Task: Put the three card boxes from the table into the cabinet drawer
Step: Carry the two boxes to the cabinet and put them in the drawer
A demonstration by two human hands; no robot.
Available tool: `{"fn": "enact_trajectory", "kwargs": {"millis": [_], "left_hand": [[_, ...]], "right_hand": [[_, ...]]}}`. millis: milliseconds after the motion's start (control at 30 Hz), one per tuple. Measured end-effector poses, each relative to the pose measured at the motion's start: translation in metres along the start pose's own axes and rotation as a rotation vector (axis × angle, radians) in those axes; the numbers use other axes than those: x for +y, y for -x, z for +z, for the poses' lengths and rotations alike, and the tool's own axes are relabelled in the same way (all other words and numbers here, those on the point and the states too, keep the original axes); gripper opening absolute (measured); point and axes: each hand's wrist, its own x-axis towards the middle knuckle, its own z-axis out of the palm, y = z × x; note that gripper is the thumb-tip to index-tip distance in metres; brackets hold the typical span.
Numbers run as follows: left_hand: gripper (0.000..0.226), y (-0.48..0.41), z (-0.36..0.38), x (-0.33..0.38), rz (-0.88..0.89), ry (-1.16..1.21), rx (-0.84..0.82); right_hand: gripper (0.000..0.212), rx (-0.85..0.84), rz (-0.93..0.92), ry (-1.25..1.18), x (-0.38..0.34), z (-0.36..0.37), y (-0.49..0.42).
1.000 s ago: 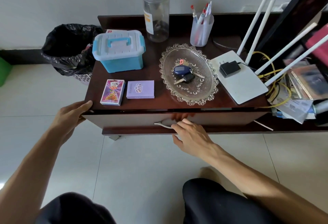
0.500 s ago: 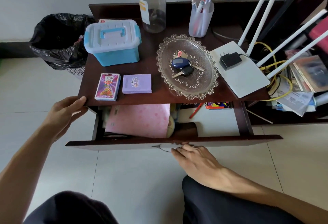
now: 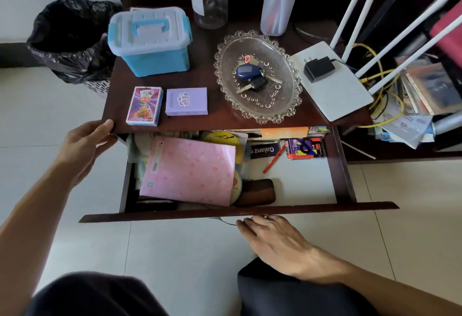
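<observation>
Pulled fully out now, the dark wooden drawer (image 3: 345,178) gapes below two upright card boxes, the colourful card box (image 3: 144,105) and the lilac card box (image 3: 186,101), nearest the left hand (image 3: 83,145), whose fingers (image 3: 105,125) clasp the desk (image 3: 212,118) edge; the right hand (image 3: 277,243) curls at the handle.

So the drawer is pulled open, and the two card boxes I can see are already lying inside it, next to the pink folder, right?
Not quite. The drawer is pulled open, but the head view shows the two card boxes, the red-and-purple card box and the lilac card box, on the tabletop, side by side near its front edge. The pink folder lies in the drawer without them.
</observation>
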Motion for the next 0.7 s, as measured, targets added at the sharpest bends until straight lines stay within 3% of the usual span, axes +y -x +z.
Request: {"fn": "enact_trajectory", "kwargs": {"millis": [100, 233, 333, 433, 567, 633, 700], "left_hand": [[0.044, 0.004, 0.002, -0.001, -0.004, -0.014, 0.037], [0.037, 0.012, 0.008, 0.01, 0.027, -0.211, 0.121], [0.045, 0.027, 0.012, 0.029, 0.196, -0.387, 0.282], [0.048, 0.047, 0.031, 0.049, 0.375, -0.51, 0.361], [0.067, 0.053, 0.074, 0.066, 0.3, -0.741, 0.313], [0.075, 0.048, 0.091, 0.071, 0.185, -0.811, 0.306], [0.082, 0.042, 0.101, 0.073, 0.104, -0.863, 0.314]], "right_hand": [[0.046, -0.135, 0.133, -0.252, 0.002, -0.015, 0.001], [0.039, -0.4, 0.503, -1.151, 0.01, -0.066, 0.001], [0.029, -0.453, 0.449, -1.512, 0.028, -0.123, -0.012], [0.03, -0.203, 0.351, -1.35, 0.045, -0.172, -0.05], [0.03, 0.185, 0.306, -0.699, 0.068, -0.197, -0.134], [0.044, 0.183, 0.265, -0.363, 0.078, -0.195, -0.174], [0.059, 0.11, 0.233, -0.178, 0.083, -0.188, -0.206]]}}
